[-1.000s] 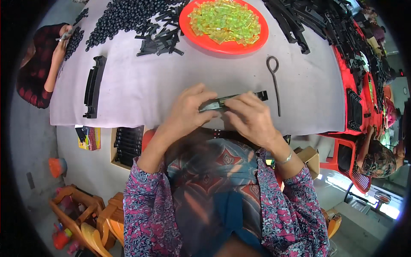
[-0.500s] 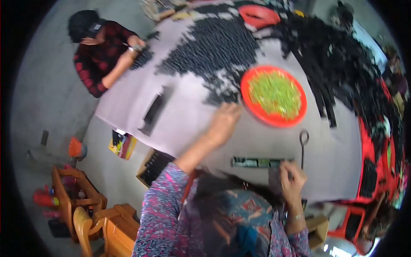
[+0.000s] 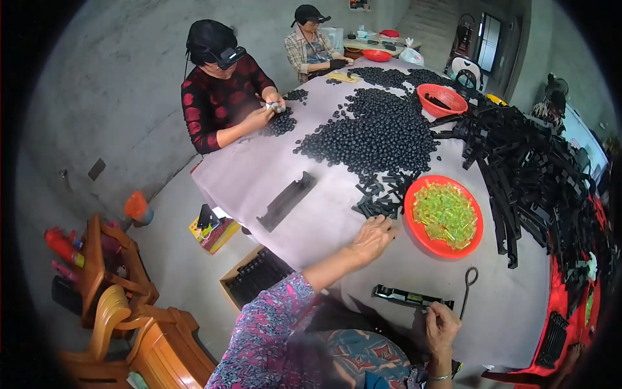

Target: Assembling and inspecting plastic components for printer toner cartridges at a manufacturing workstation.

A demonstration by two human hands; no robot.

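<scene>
My left hand (image 3: 374, 238) reaches over the table, palm down, its fingers stretched toward the near edge of a pile of small black pieces (image 3: 380, 202). Nothing shows in it. To its right is a red bowl (image 3: 410, 223) of clear yellow-green vials (image 3: 447, 211). Closer to me lies a slim black bar (image 3: 402, 295) with greenish inserts, like a spirit level body. My right hand (image 3: 442, 326) is closed at the bar's right end, fingertips against or just beside it; what they pinch, if anything, is too small to make out.
A metal rod with a looped end (image 3: 468, 292) lies right of the bar. Beyond are a heap of round black pieces (image 3: 382, 133), a second red bowl (image 3: 442, 97) and piled black bars (image 3: 525, 168). Another black bar (image 3: 286, 201) lies left. A co-worker (image 3: 227, 91) handles small pieces.
The view has tilted up, bringing a second co-worker into sight. My left hand has come closer to the small black pieces. My right hand stays by the bar's right end.
</scene>
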